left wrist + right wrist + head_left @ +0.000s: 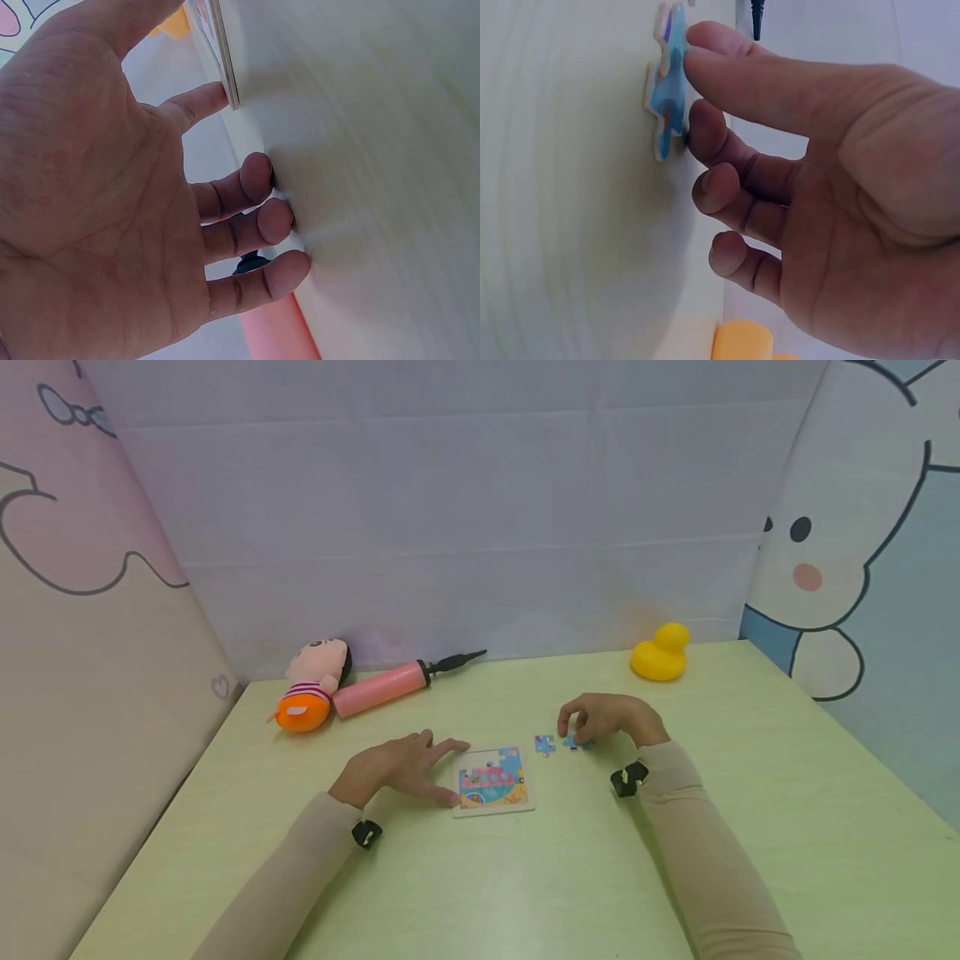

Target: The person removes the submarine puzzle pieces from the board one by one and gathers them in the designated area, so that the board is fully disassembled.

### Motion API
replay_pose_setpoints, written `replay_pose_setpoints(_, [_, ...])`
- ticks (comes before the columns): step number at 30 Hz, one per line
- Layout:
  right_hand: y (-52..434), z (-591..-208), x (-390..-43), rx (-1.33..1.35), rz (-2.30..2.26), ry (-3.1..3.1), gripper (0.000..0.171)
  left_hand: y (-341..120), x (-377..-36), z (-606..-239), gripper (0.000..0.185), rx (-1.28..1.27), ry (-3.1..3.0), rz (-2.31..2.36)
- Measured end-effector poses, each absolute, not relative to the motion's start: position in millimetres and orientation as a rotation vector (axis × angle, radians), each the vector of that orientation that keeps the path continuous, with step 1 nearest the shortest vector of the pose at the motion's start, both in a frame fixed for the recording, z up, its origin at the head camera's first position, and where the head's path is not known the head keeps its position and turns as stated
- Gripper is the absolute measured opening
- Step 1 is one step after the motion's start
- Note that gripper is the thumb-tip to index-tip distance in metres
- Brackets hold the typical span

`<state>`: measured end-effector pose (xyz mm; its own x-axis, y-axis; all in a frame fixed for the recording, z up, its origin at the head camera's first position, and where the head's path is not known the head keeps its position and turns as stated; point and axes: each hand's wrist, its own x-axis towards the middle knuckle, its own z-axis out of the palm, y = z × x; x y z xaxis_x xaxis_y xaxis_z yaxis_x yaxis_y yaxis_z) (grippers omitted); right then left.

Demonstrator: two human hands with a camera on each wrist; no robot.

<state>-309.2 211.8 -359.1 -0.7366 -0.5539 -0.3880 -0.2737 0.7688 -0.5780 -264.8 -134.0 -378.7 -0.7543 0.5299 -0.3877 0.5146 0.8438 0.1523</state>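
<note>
**Loose puzzle piece, pinch in progress beside the board**

Item: puzzle piece (667,82), mostly blue, lying flat on the pale green desk (525,885), just right of the puzzle board (492,779). A second loose piece (545,744) lies between it and the board.

Right hand (607,718): curled over the piece, thumb and forefinger closing on its edges; the wrist view shows fingertips (705,124) touching its rim, the piece not yet lifted.

Left hand (397,767): spread, fingers straight, fingertips (259,174) pressing the desk, one finger against the board's left edge, steadying it.

Handling note: the piece is thin and sits flush, so a clean lift likely wants a fingertip hooked under one lobe, tilting it up before pinching. The board is best kept pinned so it does not slide when a piece is pressed in.

Also present, well apart at the desk's far side: plush doll (311,685), pink hand pump (390,683), yellow rubber duck (660,653).
</note>
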Motion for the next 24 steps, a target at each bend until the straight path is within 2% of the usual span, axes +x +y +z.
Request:
replay_pose_setpoints(14, [202.2,-352.8,-308.6,-0.667,-0.704,2.391,0.017,-133.9,-264.8,-378.1,0.088,0.782,2.588,0.062])
replay_pose_setpoints(24, [193.6,-354.0,-309.3,-0.815,-0.710,2.389,0.017,-132.4,-264.1,-375.2,0.087,0.755,2.591,0.057])
